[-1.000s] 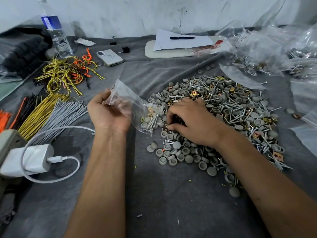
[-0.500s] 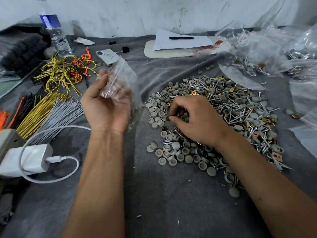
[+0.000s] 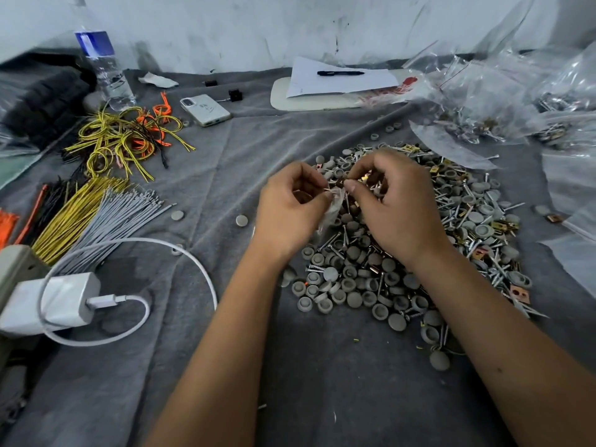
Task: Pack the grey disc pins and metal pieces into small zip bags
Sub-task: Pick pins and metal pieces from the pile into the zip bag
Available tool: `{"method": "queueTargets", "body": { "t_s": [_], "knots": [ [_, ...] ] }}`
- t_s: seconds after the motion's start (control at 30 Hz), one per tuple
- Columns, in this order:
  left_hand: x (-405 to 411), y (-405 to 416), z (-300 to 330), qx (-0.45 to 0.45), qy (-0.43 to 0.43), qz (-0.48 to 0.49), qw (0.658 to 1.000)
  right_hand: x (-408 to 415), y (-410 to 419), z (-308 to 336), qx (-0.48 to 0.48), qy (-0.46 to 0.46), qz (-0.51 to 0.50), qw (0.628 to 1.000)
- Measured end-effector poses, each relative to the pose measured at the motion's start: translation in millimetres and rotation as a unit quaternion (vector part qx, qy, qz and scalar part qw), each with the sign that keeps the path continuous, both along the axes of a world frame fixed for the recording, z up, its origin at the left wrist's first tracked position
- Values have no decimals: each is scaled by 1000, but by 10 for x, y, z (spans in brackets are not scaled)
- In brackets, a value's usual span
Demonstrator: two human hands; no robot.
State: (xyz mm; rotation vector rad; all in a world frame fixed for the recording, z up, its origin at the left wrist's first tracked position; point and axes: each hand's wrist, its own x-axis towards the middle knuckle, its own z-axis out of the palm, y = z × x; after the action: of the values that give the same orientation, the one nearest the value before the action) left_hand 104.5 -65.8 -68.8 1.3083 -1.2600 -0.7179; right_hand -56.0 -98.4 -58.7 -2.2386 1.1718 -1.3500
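A heap of grey disc pins, screws and small brass metal pieces [image 3: 419, 253] covers the grey cloth at centre right. Above its near-left part, my left hand [image 3: 290, 211] pinches the top of a small clear zip bag [image 3: 332, 208] that hangs down between both hands. My right hand [image 3: 393, 204] meets it at the bag's mouth, thumb and forefinger closed on a few small metal pieces. The bag's contents are mostly hidden by my fingers.
Filled and empty clear bags [image 3: 503, 101] lie at the back right. Bundles of yellow, grey and orange cable ties [image 3: 96, 208] lie left, with a white charger and cable [image 3: 54, 301]. A phone [image 3: 204, 109], water bottle [image 3: 103, 69] and paper with pen [image 3: 338, 79] are behind.
My left hand has brought the bag down and right, over the pile. My right hand has lifted from the pile with small pieces and met the bag's mouth.
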Motion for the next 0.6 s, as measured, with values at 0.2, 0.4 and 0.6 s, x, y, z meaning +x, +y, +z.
{"method": "queueTargets", "body": {
  "t_s": [0.2,0.4,0.6],
  "knots": [
    [-43,45,73,-24,-1,4,1000,-2,-28,-21,13,83,32,996],
    [-69,80,99,-78,-48,3,996,-2,-25,-46,-39,164,14,986],
    [-40,71,100,-92,-32,-22,995,-5,-48,-71,-46,159,15,986]
  ]
}}
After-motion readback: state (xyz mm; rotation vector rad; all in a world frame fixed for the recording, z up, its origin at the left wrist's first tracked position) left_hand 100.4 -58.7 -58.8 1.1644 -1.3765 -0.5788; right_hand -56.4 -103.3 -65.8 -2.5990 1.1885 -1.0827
